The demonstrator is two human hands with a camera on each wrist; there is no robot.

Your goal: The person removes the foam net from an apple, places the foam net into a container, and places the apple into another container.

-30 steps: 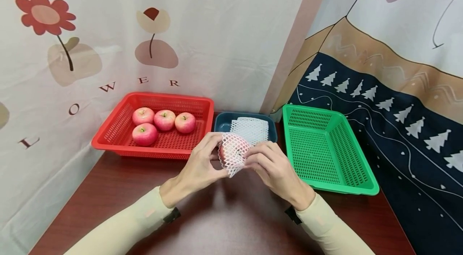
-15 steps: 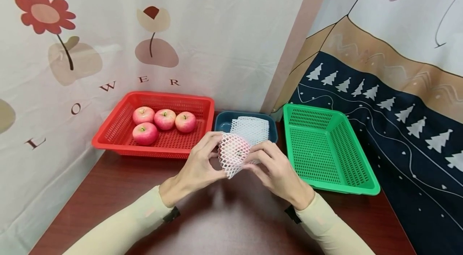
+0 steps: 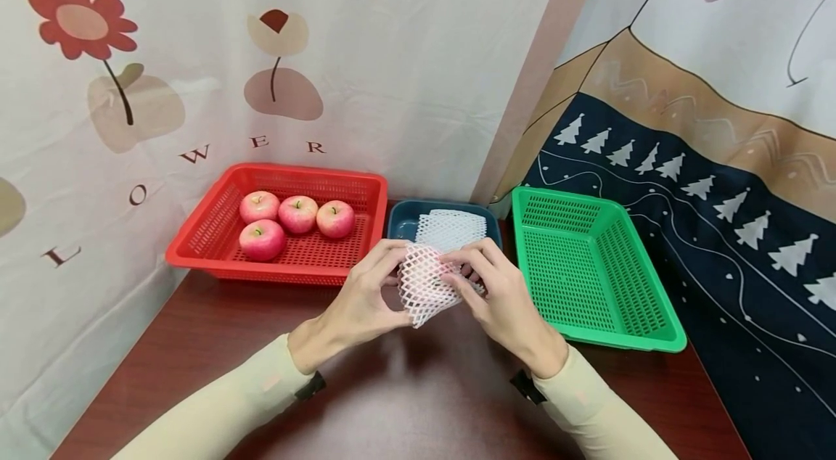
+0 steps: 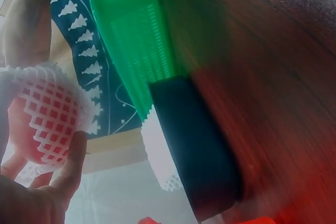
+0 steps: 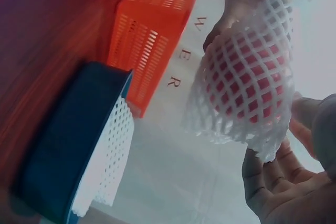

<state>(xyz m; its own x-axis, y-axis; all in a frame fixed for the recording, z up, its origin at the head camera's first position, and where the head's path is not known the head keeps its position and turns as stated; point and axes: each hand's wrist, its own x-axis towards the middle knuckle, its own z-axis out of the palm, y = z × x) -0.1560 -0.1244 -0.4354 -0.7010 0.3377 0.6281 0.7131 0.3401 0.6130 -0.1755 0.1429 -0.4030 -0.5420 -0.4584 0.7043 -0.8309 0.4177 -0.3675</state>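
Note:
An apple [image 4: 23, 132] sits inside a white foam net sleeve [image 3: 424, 284], held up over the table in front of me. My left hand [image 3: 362, 293] grips the wrapped apple from its left side, thumb below and fingers behind. On the other side my right hand [image 3: 503, 293] pinches the sleeve's edge between thumb and fingers. Through the mesh in the right wrist view the apple [image 5: 247, 85] shows red, with loose net gathered at its lower end. Just behind the hands, more flat foam nets [image 3: 451, 228] lie in a dark blue tray [image 3: 403, 217].
A red basket [image 3: 196, 249] at the left holds several apples [image 3: 262, 240]. To the right stands a green basket [image 3: 568, 271] with slotted walls. Printed curtains [image 3: 405, 46] hang close behind the containers. The brown table [image 3: 418, 402] reaches toward me.
The net sleeve has been drawn further over the apple, hiding more of its red skin. My right fingers have shifted along the sleeve's edge. The baskets and tray have stayed put.

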